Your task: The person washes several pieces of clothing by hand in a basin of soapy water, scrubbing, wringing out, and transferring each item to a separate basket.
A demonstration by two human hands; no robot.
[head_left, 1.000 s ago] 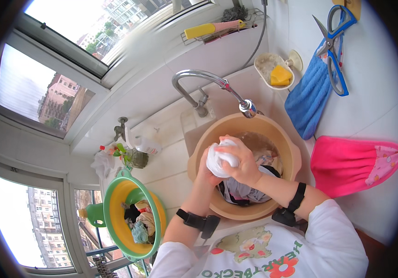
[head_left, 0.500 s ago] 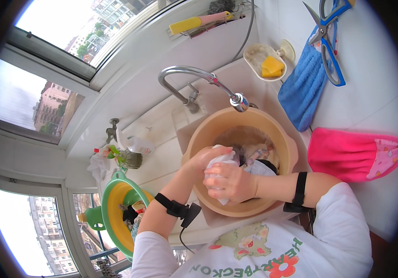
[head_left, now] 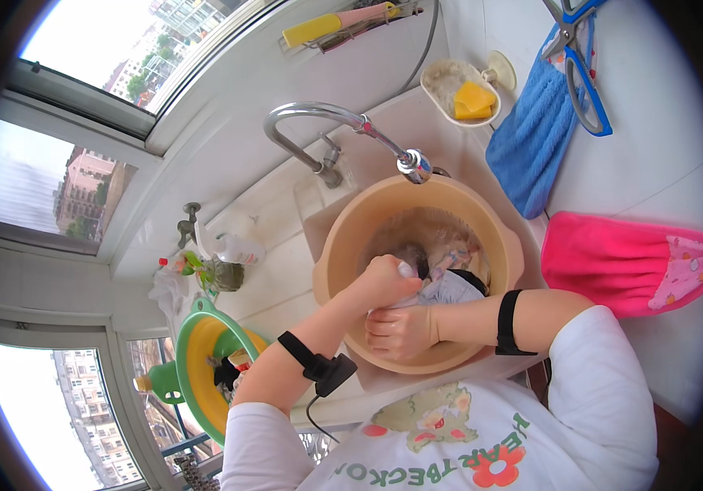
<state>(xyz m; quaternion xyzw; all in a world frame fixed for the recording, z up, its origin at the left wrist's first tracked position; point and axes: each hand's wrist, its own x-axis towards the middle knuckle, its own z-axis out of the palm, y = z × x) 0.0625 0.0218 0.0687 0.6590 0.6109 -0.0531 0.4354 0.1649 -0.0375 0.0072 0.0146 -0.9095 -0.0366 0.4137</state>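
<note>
Over a tan plastic basin [head_left: 500, 245], both my hands are closed on a wet white cloth [head_left: 406, 303]. My left hand [head_left: 389, 281] is the farther one, with a bit of the cloth poking out past its thumb. Closer to my body, my right hand [head_left: 399, 332] is wrapped into a fist at the basin's near side. Much of the cloth is hidden by my fingers. Beside my hands, a pale grey garment with a black part [head_left: 449, 289] and other patterned clothes [head_left: 458, 252] lie in cloudy water in the basin.
A chrome faucet [head_left: 310, 107] arches over the basin's far rim. Left stand a green and yellow tub [head_left: 190, 340] holding clothes and a white bottle [head_left: 237, 249]. On the right wall hang a soap dish [head_left: 441, 82], blue towel [head_left: 531, 147], pink towel [head_left: 592, 262] and scissors [head_left: 568, 37].
My hands have come apart from their stacked grip: the left has turned over the cloth, while the right has shifted nearer to me. The whole view has tilted slightly.
</note>
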